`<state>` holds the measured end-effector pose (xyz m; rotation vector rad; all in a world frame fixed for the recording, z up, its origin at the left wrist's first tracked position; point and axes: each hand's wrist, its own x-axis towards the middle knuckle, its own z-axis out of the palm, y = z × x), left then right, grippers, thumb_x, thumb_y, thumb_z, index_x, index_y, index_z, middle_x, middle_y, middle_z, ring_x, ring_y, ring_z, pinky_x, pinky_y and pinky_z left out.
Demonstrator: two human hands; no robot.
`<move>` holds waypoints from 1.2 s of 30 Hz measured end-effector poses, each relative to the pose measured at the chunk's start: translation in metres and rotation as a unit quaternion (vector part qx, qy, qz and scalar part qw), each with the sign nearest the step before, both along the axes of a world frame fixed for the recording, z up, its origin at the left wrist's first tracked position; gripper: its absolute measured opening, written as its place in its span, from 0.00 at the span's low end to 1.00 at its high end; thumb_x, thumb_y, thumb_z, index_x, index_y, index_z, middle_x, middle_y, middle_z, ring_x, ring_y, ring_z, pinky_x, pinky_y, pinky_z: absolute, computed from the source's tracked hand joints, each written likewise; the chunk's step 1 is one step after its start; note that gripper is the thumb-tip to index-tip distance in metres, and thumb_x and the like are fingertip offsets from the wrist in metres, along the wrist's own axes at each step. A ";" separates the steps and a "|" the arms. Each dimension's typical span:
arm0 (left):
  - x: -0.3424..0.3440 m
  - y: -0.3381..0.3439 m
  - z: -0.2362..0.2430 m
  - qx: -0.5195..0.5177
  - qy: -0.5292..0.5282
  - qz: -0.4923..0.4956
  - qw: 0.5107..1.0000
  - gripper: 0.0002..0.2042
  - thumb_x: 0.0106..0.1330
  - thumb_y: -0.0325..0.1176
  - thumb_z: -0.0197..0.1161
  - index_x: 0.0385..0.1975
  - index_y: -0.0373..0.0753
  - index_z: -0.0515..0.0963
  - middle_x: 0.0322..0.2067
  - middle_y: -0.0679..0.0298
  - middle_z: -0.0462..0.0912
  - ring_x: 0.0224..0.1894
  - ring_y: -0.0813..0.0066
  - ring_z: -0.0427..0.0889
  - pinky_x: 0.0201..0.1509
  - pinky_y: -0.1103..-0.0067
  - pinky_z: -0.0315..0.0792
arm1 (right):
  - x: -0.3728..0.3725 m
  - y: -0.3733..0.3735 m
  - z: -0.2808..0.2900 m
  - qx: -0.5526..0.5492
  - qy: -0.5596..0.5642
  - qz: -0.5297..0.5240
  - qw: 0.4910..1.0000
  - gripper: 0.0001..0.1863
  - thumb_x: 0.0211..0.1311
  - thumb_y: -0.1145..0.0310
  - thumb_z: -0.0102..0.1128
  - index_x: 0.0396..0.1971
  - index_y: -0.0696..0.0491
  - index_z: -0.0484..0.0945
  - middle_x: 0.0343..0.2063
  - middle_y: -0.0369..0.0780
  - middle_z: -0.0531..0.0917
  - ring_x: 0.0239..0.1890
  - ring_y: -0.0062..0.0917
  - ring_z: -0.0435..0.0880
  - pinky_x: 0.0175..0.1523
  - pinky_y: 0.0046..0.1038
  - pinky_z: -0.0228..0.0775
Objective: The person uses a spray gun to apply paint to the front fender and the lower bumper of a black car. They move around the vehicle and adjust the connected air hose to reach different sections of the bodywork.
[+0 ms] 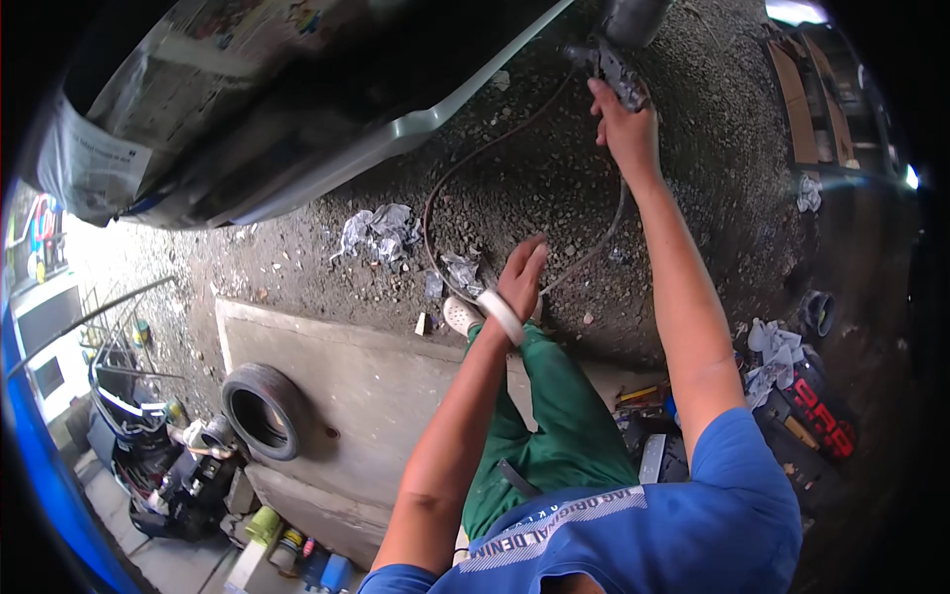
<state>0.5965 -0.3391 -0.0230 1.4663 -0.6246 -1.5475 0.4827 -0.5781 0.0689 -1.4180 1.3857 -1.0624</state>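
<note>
My right hand (627,127) is stretched far forward, closed round the handle of a paint-smeared spray gun (616,71). A dark grey cup (634,20) sits at the gun's far end, partly cut off by the picture's top edge. A thin air hose (428,220) runs in a wide loop over the gravel between the gun and my feet. Low in front of my legs, my left hand (522,279) has its fingers extended and nothing visible in it. Round the left wrist hangs a roll of masking tape (502,317).
A car body (297,109) with masking paper (94,163) fills the upper left. Crumpled plastic (381,233) lies on the gravel. A tyre (265,411) rests on the concrete slab (376,381). Tools and a black-and-red case (816,406) are at the right; machine parts (178,475) stand lower left.
</note>
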 end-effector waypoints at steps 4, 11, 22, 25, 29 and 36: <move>-0.019 -0.078 0.020 -0.008 0.131 0.028 0.991 0.28 0.76 0.56 0.51 0.64 0.39 0.73 0.63 0.57 0.75 0.65 0.63 0.72 0.68 0.61 0.65 | -0.013 -0.011 -0.014 -0.002 -0.009 -0.084 0.996 0.13 0.68 0.59 0.66 0.39 0.54 0.81 0.23 0.32 0.80 0.14 0.12 0.73 0.19 0.19 0.64; -0.015 -0.112 -0.007 -0.012 0.299 0.051 0.953 0.26 0.79 0.51 0.44 0.65 0.38 0.70 0.58 0.58 0.79 0.59 0.62 0.76 0.64 0.64 0.67 | 0.015 0.041 -0.041 0.050 0.032 -0.064 0.996 0.21 0.63 0.54 0.71 0.43 0.56 0.79 0.21 0.41 0.85 0.18 0.24 0.84 0.23 0.27 0.74; 0.041 -0.009 -0.032 -0.030 0.435 0.043 0.899 0.17 0.74 0.38 0.52 0.56 0.37 0.75 0.54 0.61 0.81 0.60 0.67 0.78 0.67 0.68 0.69 | 0.060 0.145 -0.071 -0.005 -0.025 0.100 0.995 0.25 0.62 0.54 0.72 0.51 0.55 0.81 0.32 0.45 0.89 0.35 0.37 0.91 0.37 0.34 0.80; 0.057 0.010 -0.044 -0.035 0.388 0.023 0.921 0.16 0.73 0.33 0.57 0.57 0.35 0.74 0.51 0.64 0.82 0.55 0.71 0.80 0.62 0.70 0.71 | 0.078 0.158 -0.079 -0.016 -0.095 0.083 0.992 0.25 0.63 0.54 0.71 0.54 0.54 0.80 0.36 0.46 0.89 0.38 0.38 0.91 0.40 0.33 0.81; 0.075 0.020 -0.063 -0.011 0.391 0.014 0.920 0.16 0.72 0.27 0.61 0.58 0.38 0.75 0.54 0.64 0.82 0.54 0.71 0.82 0.61 0.71 0.73 | 0.097 0.168 -0.081 -0.048 -0.047 0.050 0.996 0.24 0.64 0.56 0.70 0.54 0.55 0.79 0.36 0.46 0.89 0.39 0.38 0.91 0.42 0.35 0.81; 0.100 0.021 -0.113 -0.008 0.357 0.006 0.934 0.18 0.73 0.30 0.59 0.61 0.37 0.74 0.56 0.64 0.81 0.56 0.71 0.81 0.62 0.71 0.73 | 0.115 0.172 -0.129 -0.006 -0.100 0.033 0.994 0.23 0.66 0.60 0.69 0.56 0.56 0.78 0.36 0.47 0.89 0.39 0.34 0.91 0.42 0.32 0.80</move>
